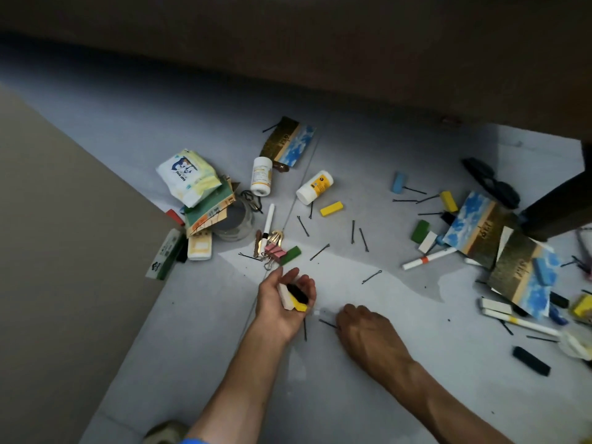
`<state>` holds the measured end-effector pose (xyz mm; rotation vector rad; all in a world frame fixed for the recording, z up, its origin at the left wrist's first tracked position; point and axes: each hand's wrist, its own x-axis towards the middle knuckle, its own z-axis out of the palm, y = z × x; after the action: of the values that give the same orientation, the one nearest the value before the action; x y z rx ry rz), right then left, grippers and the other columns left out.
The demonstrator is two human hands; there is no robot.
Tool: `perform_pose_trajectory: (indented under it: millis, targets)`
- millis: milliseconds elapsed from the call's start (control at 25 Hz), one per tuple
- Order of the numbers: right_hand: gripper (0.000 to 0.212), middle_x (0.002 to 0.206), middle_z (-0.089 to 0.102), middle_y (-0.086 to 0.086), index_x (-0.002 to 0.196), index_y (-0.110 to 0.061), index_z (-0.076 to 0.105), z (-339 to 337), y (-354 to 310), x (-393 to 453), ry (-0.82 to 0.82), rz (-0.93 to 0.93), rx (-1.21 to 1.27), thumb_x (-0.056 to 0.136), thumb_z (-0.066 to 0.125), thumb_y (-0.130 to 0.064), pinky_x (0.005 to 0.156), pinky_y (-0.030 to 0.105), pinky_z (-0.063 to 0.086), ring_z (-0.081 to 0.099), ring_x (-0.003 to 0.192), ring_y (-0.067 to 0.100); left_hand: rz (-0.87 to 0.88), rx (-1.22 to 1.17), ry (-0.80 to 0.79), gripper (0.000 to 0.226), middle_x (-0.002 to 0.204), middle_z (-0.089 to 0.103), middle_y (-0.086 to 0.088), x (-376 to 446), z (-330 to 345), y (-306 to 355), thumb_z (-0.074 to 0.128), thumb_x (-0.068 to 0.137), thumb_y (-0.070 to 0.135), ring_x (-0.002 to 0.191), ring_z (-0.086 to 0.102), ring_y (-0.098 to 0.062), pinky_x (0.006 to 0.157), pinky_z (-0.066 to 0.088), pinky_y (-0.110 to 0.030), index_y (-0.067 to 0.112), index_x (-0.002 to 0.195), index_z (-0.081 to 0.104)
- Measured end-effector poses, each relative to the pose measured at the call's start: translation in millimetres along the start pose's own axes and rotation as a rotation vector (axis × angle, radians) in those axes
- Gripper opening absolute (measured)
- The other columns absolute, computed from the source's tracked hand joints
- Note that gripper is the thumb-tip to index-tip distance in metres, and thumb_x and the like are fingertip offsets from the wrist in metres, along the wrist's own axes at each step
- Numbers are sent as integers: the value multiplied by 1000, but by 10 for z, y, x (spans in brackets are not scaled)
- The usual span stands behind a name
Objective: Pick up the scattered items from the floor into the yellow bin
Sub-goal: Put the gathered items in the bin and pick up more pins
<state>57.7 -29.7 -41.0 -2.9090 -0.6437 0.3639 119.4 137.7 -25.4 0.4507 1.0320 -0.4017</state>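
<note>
Floor [368,363]: pale grey, spread with scattered items; open room lies in the near middle, around the arms. A dark furniture edge crosses the top, a tan panel [64,251] closes the left side, and a dark post [557,203] stands at right.

Yellow bin: none to be seen in this view.

Left-side heap: white and pale-yellow pouch [189,176] with a dark blue print, writing too blurred to read; beneath it a green-and-tan booklet [209,208] and a clear tape roll [235,224], both partly hidden.

Cards: three gold, tan and blue-cloud cards, one at upper centre [288,141], two overlapping at right [474,230] and [525,277]; gold lettering illegible.

Two white bottles with yellow labels [261,176] and [314,187], lying on their sides; label text unreadable.

Markers: white with black tip [267,227]; white with orange band [429,258]; white with yellow band [519,322].

Blocks: yellow [331,208], blue [399,182], green [291,254], black [531,361]; further ones at the right edge are cut off.

Left hand [286,301]: palm up, fingers curled about a small stack of blocks [294,299], white, black and yellow.

Right hand [365,328]: knuckles up, fingertips down at a black hairpin [326,323] on the floor; whether they pinch it cannot be told.

Pink binder clips [274,251]; many black hairpins lie loose across the middle.
</note>
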Motion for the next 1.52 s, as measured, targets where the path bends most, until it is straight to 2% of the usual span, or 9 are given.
perform_pose_trajectory:
  millis: [120, 240, 360, 440, 640, 880, 1040, 1240, 1520]
  targets:
    - [17, 97, 62, 6, 98, -14, 60, 3, -103, 46, -63, 226, 133, 93, 48, -26, 66, 35, 47, 63, 82, 27, 8, -5, -96, 42, 91, 67, -18, -56, -31, 13, 54, 90, 47, 81, 66, -32, 79, 53, -41, 7, 97, 65]
    - [12, 76, 64, -6, 76, -23, 59, -221, -96, 114, 108, 503, 727, 87, 58, -28, 60, 22, 46, 60, 72, 14, 33, 36, -146, 50, 101, 67, -17, -37, -54, -10, 53, 88, 54, 91, 65, -33, 88, 48, -45, 9, 108, 64]
    - [15, 69, 62, -12, 73, -26, 62, -486, -204, 219, 260, 425, 984, 87, 60, -29, 56, 14, 44, 58, 65, 4, 45, 79, -184, 57, 103, 67, -18, -37, -70, -96, 53, 88, 58, 93, 65, -34, 96, 45, -49, 8, 112, 65]
    - [19, 69, 63, -14, 76, -26, 64, -528, -299, 267, 266, 365, 875, 91, 59, -36, 55, 17, 44, 58, 66, 4, 63, 96, -202, 52, 98, 68, -16, -71, -65, -92, 53, 89, 54, 90, 65, -32, 98, 44, -48, 7, 108, 67]
    - [16, 83, 68, -6, 81, -23, 64, -174, -393, 169, 115, 386, 578, 89, 58, -35, 63, 30, 48, 61, 75, 12, 162, 107, -151, 23, 86, 64, -12, -93, -141, 118, 53, 90, 28, 67, 62, -23, 58, 49, -27, 9, 89, 65]
    - [8, 75, 70, 5, 77, -16, 70, 33, -623, 323, -22, 169, 69, 82, 68, -22, 51, 29, 46, 65, 62, 23, 195, 64, -151, 40, 90, 69, -15, -128, -340, 218, 51, 91, 43, 76, 67, -28, 65, 52, -32, 7, 99, 68]
    - [11, 67, 68, 4, 70, -14, 66, -27, -559, 362, -63, 269, 105, 71, 73, -23, 47, 25, 35, 64, 54, 23, 206, 62, -125, 40, 90, 69, -14, -130, -342, 218, 50, 92, 44, 75, 67, -28, 68, 50, -33, 9, 100, 67]
    - [19, 57, 65, -3, 64, -14, 67, -558, -229, 460, 88, 674, 949, 78, 66, -27, 51, 29, 46, 58, 50, 5, 184, 101, -159, 39, 89, 69, -14, -71, -211, 68, 52, 90, 45, 73, 67, -28, 67, 49, -33, 10, 100, 67]
    - [12, 78, 66, -21, 85, -30, 73, -1963, 197, 503, -75, 332, 459, 88, 61, -29, 61, 16, 44, 60, 71, -5, 102, -35, -264, 21, 67, 59, -4, 10, 623, -77, 48, 95, 18, 47, 51, -14, 39, 33, -17, 15, 77, 57]
